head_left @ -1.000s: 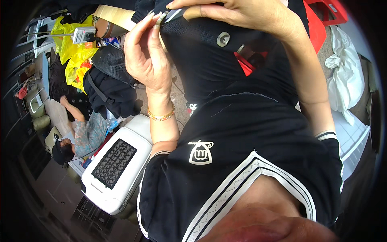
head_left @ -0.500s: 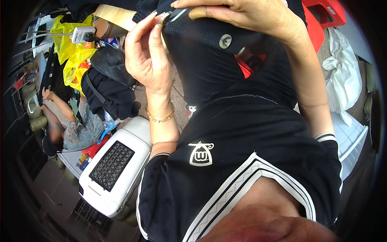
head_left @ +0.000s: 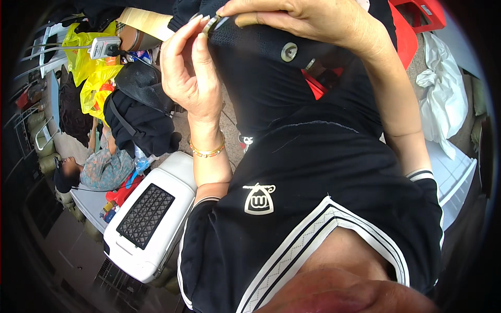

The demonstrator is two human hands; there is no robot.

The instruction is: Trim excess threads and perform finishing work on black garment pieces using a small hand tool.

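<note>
Head view: pinches a round, silvery metal button (head_left: 210,25) near the top edge between thumb and fingertips of the left hand (head_left: 190,75), beside black knitted mesh fabric (head_left: 245,44). Curls the right hand (head_left: 326,23) over that fabric, fingertips close to the same button; cannot tell whether clamped on it. Just below, on dark cloth, another round, silvery metal button (head_left: 289,52).

black cloth (head_left: 245,44), yellow bag (head_left: 95,87), patterned shirt (head_left: 108,169)
</note>
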